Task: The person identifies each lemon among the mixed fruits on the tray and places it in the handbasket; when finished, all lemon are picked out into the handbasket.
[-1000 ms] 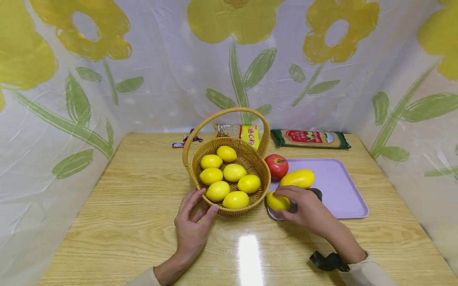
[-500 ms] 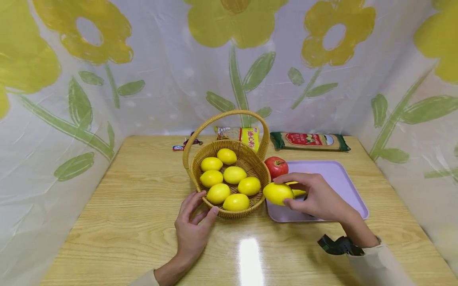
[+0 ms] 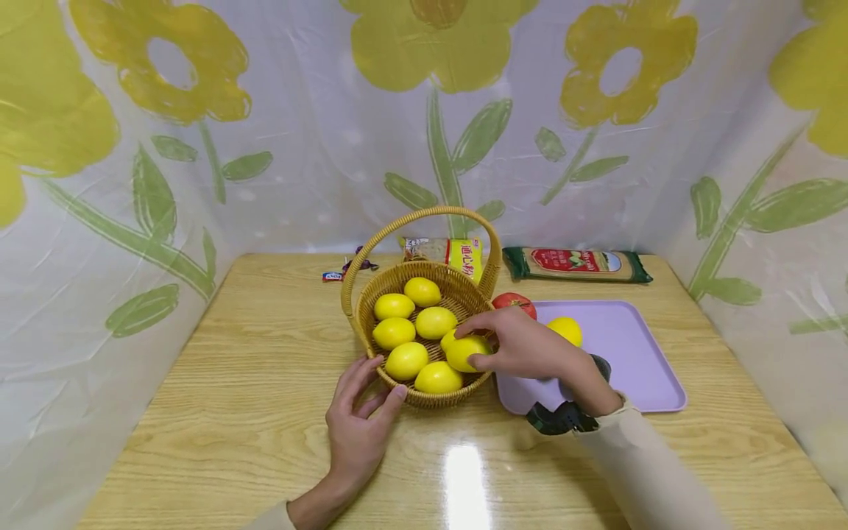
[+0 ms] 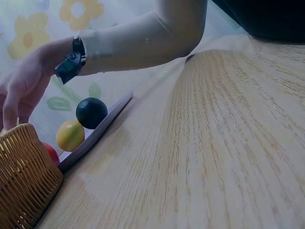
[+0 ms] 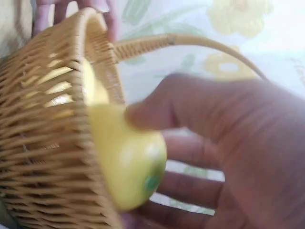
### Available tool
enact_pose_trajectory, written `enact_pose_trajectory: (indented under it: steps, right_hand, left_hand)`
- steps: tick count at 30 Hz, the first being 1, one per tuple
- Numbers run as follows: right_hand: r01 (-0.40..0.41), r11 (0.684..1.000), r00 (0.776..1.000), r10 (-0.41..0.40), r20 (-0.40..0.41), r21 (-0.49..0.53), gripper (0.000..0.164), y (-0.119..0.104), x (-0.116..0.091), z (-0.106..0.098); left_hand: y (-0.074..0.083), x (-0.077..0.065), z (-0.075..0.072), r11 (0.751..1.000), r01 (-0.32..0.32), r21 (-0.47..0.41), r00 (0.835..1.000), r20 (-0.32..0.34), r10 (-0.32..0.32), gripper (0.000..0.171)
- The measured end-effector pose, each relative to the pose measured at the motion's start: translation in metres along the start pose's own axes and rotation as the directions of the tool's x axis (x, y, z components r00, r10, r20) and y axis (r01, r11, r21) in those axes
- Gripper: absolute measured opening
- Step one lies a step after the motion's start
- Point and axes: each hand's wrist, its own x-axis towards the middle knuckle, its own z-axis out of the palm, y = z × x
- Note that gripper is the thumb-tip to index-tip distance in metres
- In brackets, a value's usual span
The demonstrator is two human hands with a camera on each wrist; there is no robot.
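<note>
In the head view, my right hand holds a yellow lemon between thumb and fingers, at the right inner side of a round wicker basket. Several other lemons lie on its floor. The right wrist view has the held lemon against the basket rim, its small green sticker facing the camera. My left hand grips the basket's near left side, fingertips and thumb at the rim. The basket's tall handle arches up over the far side.
Right of the basket lies a lilac tray with a yellow fruit and a dark fruit. A red fruit sits at its far left corner. Behind are a green packet, a yellow packet and wrapped sweets.
My right hand has lifted the lemon off the tray and carried it left into the basket's opening. My left hand and the basket have stayed in place.
</note>
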Motion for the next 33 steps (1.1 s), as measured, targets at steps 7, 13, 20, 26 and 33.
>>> enact_pose_trajectory:
  steps: [7, 13, 20, 26, 33]
  right_hand:
    - [-0.021, 0.998, 1.000, 0.021, -0.003, -0.067, 0.041, 0.000, 0.005, 0.012]
    - [0.012, 0.999, 0.995, -0.016, -0.100, -0.041, 0.037, 0.007, -0.008, -0.001]
    - [0.017, 0.988, 0.959, -0.059, -0.277, -0.151, 0.033, 0.022, -0.037, -0.043]
    - [-0.014, 0.946, 0.872, -0.148, -0.467, -0.325, 0.043, 0.015, -0.062, -0.098]
    - [-0.074, 0.903, 0.702, -0.254, -0.666, -0.423, 0.066, -0.006, -0.075, -0.150]
  left_hand:
    - [-0.001, 0.001, 0.000, 1.000, -0.008, 0.010, 1.000, 0.002, 0.008, 0.052]
    - [0.005, 0.009, -0.006, 0.999, -0.020, 0.046, 1.000, -0.003, 0.020, 0.048]
    - [0.048, 0.064, -0.047, 0.964, -0.171, 0.203, 0.981, -0.055, 0.185, 0.040]
    - [0.129, 0.138, -0.095, 0.810, -0.422, 0.407, 0.881, -0.028, 0.473, 0.040]
    - [0.219, 0.185, -0.111, 0.454, -0.553, 0.698, 0.675, 0.057, 0.735, 0.063]
